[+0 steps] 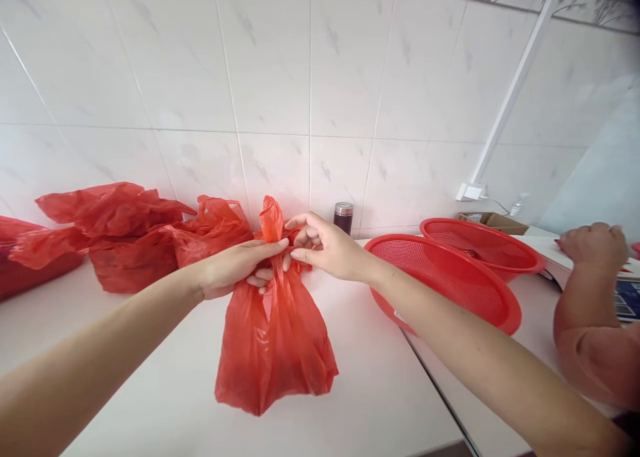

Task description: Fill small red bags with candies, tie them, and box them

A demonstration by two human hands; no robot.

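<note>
A red plastic bag [277, 350] hangs or stands upright over the white table, its lower part filled out and its neck gathered. What it contains does not show clearly. My left hand [240, 264] is closed round the gathered neck, thumb on top, with one bag handle rising above it. At the right side of the neck, my right hand [323, 247] has its fingers bent, thumb and fingers closed at the bag's twisted plastic. Part of the plastic between the two hands is hidden by the fingers.
Several filled red bags [133, 264] lie along the wall at left. A dark flask [343, 218] stands behind my right hand. Red mesh baskets [445, 284] overlap at right, near a cardboard box [493, 222]. Another person's arm [593, 297] rests at the far right.
</note>
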